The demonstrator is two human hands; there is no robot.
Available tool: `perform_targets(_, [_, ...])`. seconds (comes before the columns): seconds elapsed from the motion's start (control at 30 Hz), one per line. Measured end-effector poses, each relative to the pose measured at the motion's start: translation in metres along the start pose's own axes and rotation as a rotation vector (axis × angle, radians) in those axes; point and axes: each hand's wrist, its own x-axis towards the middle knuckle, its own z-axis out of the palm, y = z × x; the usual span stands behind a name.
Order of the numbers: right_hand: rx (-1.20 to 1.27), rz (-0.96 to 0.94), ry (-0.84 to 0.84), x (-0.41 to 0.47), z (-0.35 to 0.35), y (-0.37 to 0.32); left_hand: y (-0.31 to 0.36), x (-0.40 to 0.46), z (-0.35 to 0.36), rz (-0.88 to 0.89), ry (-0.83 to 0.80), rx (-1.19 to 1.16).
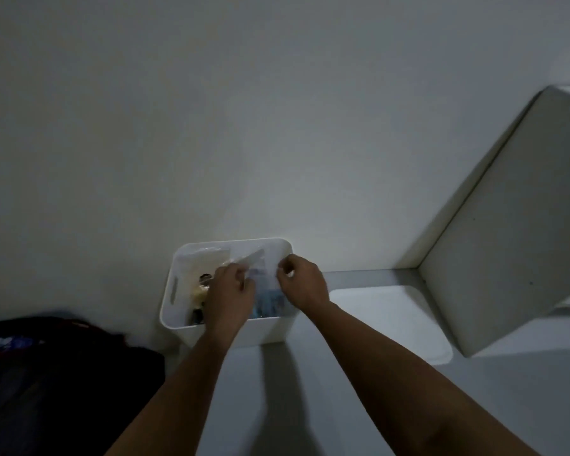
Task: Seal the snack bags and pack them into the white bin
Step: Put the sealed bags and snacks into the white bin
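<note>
The white bin (175,292) stands on the grey surface against the wall. Both my hands are over its open top. A clear snack bag (266,291) with blue contents stands upright in the bin's right half, and my left hand (231,291) and my right hand (301,284) pinch its top edge from either side. Another clear bag (199,261) with pale yellow and dark contents lies in the bin's left half, partly hidden by my left hand.
A white lid (392,320) lies flat to the right of the bin. A large white box (507,225) leans at the far right. Dark fabric (56,373) with a blue-and-white item (0,339) sits at the lower left.
</note>
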Motion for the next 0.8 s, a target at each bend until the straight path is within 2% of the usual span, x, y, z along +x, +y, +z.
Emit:
perform_targets(0.1, [0.006, 0.189, 0.101, -0.010, -0.033, 0.078, 0.025, -0.029, 0.054, 0.061, -0.095, -0.173])
perform_targets(0.2, [0.013, 0.403, 0.089, -0.022, -0.070, 0.158, 0.035, -0.062, 0.116, 0.029, -0.314, -0.166])
perform_targets(0.3, [-0.024, 0.597, -0.003, -0.033, -0.098, 0.239, 0.026, -0.082, 0.173, -0.123, -0.556, -0.094])
perform_targets(0.37, [-0.012, 0.701, -0.052, -0.038, -0.111, 0.288, 0.015, -0.085, 0.206, -0.260, -0.641, -0.044])
perform_targets(0.57, [0.007, 0.768, -0.146, -0.031, -0.130, 0.372, 0.013, -0.092, 0.272, -0.594, -0.543, -0.057])
perform_targets(0.67, [0.017, 0.797, -0.178, -0.029, -0.125, 0.392, 0.021, -0.096, 0.293, -0.664, -0.467, -0.068])
perform_targets(0.8, [0.002, 0.845, -0.118, -0.033, -0.130, 0.403, 0.025, -0.097, 0.303, -0.719, -0.329, -0.060])
